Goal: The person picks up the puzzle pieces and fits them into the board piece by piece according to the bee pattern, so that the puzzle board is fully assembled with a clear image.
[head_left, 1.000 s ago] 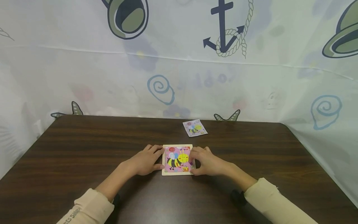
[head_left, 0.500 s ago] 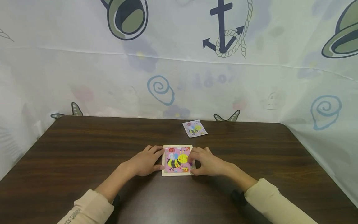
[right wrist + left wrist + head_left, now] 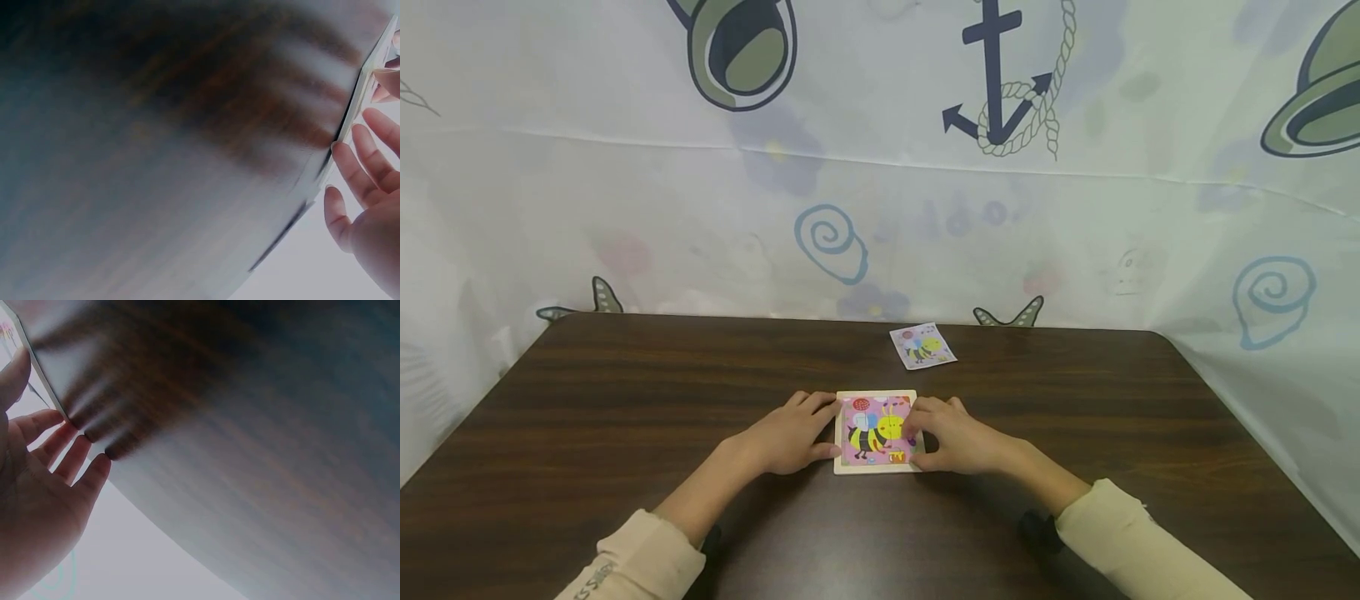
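A square wooden jigsaw puzzle (image 3: 868, 435) with a yellow bee on pink lies on the table between both hands, its pale frame round the pieces. My left hand (image 3: 793, 435) touches the puzzle's left edge, thumb low and fingertips near the upper corner. In the left wrist view its fingers (image 3: 74, 459) stretch loosely along the frame. My right hand (image 3: 958, 435) bends over the right side, index finger over the picture and thumb at the lower right corner. The right wrist view shows its other fingers (image 3: 353, 172) spread beside the frame edge. The right hand hides part of the picture.
A paper card (image 3: 922, 346) with the same bee picture lies beyond the puzzle, near the back edge of the dark wooden table (image 3: 625, 400). Behind the table hangs a pale printed cloth (image 3: 700, 217) with an anchor and shells.
The right index finger has shifted slightly to the left over the picture. Otherwise the hands, puzzle and card keep their places; the whole view has drifted a little.
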Tool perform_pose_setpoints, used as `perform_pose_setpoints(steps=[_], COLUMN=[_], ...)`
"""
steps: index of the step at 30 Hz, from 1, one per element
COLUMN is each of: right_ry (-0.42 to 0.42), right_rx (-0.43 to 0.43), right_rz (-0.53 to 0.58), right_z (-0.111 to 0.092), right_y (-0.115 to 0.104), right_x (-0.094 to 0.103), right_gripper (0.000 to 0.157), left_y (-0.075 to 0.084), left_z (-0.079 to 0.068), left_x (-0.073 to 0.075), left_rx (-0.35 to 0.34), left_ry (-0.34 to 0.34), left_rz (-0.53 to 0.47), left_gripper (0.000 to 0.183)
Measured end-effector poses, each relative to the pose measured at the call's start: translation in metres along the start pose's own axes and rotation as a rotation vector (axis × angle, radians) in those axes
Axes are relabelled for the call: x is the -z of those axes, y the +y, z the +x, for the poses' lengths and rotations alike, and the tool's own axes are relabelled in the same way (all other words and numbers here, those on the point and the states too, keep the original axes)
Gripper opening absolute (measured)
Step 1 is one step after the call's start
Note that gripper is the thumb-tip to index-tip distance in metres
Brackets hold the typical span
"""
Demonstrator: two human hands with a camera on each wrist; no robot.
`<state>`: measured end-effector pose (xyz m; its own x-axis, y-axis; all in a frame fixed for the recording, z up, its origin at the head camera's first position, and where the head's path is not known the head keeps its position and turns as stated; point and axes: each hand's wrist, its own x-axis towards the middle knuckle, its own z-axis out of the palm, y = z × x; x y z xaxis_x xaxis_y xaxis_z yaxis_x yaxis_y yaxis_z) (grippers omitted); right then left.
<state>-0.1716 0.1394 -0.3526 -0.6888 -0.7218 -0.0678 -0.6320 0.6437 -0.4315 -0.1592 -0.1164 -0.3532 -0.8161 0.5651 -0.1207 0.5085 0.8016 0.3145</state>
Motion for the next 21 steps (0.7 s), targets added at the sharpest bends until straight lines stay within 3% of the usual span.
perform_pose_setpoints(steps=[21], right_ry=[0.011], right_rx=[-0.015], right_rz=[-0.030], right_z=[-0.0014], right_y=[0.0039], right_x=[-0.0031], right_gripper=[0.020], left_y=[0.0008], left_z=[-0.0008], left_x=[-0.0011], left_rx=[-0.012], left_ry=[0.019], left_rz=[0.029], left_gripper=[0.062])
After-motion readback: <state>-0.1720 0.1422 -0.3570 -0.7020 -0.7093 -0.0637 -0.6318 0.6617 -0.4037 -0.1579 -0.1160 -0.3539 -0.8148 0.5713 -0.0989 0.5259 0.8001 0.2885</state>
